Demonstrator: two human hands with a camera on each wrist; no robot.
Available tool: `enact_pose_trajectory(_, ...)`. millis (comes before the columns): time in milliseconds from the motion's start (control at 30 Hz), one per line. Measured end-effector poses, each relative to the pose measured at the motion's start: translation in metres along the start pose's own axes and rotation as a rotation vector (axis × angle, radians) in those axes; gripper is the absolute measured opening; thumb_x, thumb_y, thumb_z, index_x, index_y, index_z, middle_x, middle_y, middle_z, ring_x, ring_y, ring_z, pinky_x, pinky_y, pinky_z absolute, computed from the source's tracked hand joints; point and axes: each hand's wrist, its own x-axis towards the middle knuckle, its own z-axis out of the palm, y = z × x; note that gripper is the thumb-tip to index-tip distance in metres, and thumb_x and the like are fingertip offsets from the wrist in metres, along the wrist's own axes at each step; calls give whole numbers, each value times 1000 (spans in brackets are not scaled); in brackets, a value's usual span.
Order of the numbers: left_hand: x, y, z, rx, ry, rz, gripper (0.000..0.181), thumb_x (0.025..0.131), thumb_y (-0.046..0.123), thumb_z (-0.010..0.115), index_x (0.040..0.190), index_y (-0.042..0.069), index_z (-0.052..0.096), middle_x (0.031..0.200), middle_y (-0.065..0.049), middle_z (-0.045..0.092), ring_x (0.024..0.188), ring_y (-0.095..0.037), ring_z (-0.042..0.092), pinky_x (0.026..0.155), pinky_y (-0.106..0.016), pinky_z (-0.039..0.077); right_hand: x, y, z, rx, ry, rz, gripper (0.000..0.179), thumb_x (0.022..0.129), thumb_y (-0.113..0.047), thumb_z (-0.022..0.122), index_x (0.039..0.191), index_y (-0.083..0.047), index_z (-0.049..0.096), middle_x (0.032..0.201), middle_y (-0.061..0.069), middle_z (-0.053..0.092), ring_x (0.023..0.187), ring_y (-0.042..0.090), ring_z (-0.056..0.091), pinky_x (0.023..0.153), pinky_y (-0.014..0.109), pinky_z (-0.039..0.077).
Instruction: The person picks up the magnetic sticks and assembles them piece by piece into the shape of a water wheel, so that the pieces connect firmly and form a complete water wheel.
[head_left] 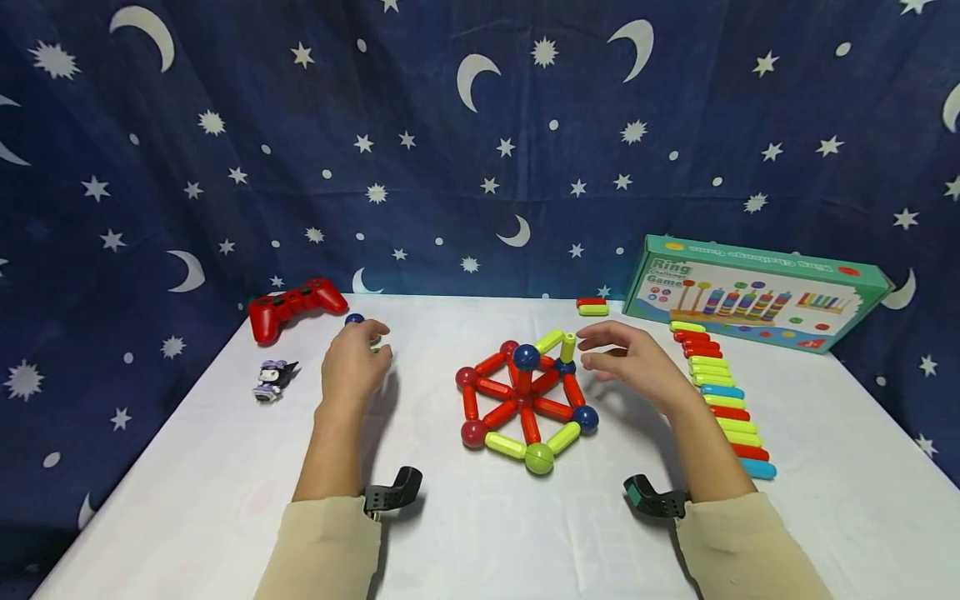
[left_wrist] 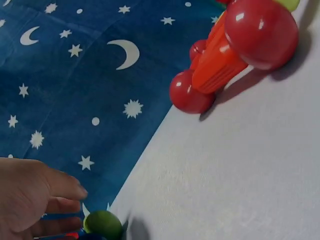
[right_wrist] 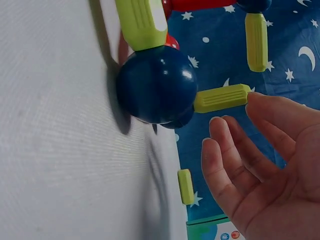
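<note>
A magnetic ball-and-stick frame of red, blue and green balls joined by red and yellow-green sticks stands mid-table; one blue ball (head_left: pixel 527 357) tops an upright red stick. My right hand (head_left: pixel 633 358) hovers at its right side, thumb and fingers apart, beside an upright yellow-green stick (head_left: pixel 567 347). In the right wrist view, one fingertip meets or overlaps that stick's end (right_wrist: pixel 222 98); contact is unclear. Farther left, my left hand (head_left: pixel 354 367) reaches over some loose balls, its fingers loosely extended. A blue ball (head_left: pixel 355 318) shows beyond it, and a green ball (left_wrist: pixel 102 225) appears by its fingertips.
Left of the left hand lie a red game controller (head_left: pixel 296 310) and a small figurine (head_left: pixel 273 380). A row of coloured sticks (head_left: pixel 716 392) runs down the right side, below a green game box (head_left: pixel 753 292). Two sticks (head_left: pixel 592 308) lie at the back edge.
</note>
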Motion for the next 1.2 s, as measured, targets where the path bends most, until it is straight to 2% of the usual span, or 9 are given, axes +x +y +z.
enact_pose_trajectory(100, 1, -5, -1, 44, -49, -7, 38, 93, 8, 58, 129, 5, 69, 129, -22, 68, 122, -43, 62, 99, -59, 50, 5, 4, 7, 5, -11, -4, 48, 98, -19, 69, 143, -6, 56, 140, 23, 61, 113, 33, 66, 86, 35, 61)
enact_pose_trajectory(200, 1, -7, 1, 51, -84, 13, 38, 92, 5, 57, 128, 3, 69, 128, -23, 69, 120, -43, 63, 98, -58, 52, 11, 10, 15, 17, -27, 11, 51, 98, -18, 69, 145, -5, 53, 142, 23, 59, 115, 33, 65, 87, 37, 61)
enact_pose_trajectory(400, 1, -6, 9, 32, -82, 57, 35, 89, 1, 56, 119, -2, 73, 121, -23, 73, 113, -41, 67, 94, -53, 54, 14, 16, 23, 55, -31, 48, 47, 98, -18, 67, 143, -6, 56, 141, 19, 61, 115, 30, 62, 87, 33, 61)
enact_pose_trajectory(633, 2, 1, 10, 48, -119, 8, 33, 90, 2, 61, 121, -3, 72, 124, -26, 69, 118, -43, 64, 104, -55, 52, 17, 18, 27, 45, -8, 56, 45, 98, -20, 68, 140, -6, 59, 139, 17, 63, 117, 31, 61, 86, 32, 60)
enact_pose_trajectory(733, 4, 8, 10, 17, -144, 16, 34, 92, 2, 63, 125, -3, 70, 126, -24, 69, 118, -41, 63, 105, -53, 52, 19, 19, 28, 30, 9, 60, 44, 98, -21, 68, 139, -7, 60, 138, 17, 63, 114, 30, 62, 84, 31, 59)
enact_pose_trajectory(833, 5, 20, 14, -118, -152, 54, 36, 94, 5, 66, 128, -3, 69, 127, -23, 70, 118, -38, 64, 105, -50, 52, 20, 22, 27, 2, 33, 73, 42, 98, -22, 69, 137, -8, 62, 136, 17, 64, 110, 30, 62, 80, 30, 59)
enact_pose_trajectory(967, 3, 49, 20, -415, -190, 92, 36, 95, 15, 71, 130, 3, 70, 129, -17, 71, 118, -33, 68, 103, -46, 55, 19, 27, 25, -28, 51, 90, 41, 98, -23, 70, 135, -8, 63, 134, 17, 64, 108, 30, 62, 77, 30, 58)
enact_pose_trajectory(1100, 7, 87, 21, -669, -310, 102, 33, 96, 20, 71, 128, 11, 72, 128, -10, 70, 116, -29, 70, 101, -42, 57, 20, 30, 25, -31, 53, 88, 41, 98, -23, 71, 135, -8, 64, 134, 17, 65, 109, 31, 61, 77, 30, 58)
enact_pose_trajectory(1200, 13, 115, 22, -758, -420, 116, 30, 97, 18, 71, 126, 9, 72, 126, -9, 69, 112, -28, 72, 98, -38, 58, 22, 31, 27, -36, 48, 80, 41, 98, -23, 70, 135, -8, 64, 134, 17, 65, 109, 31, 62, 76, 30, 58)
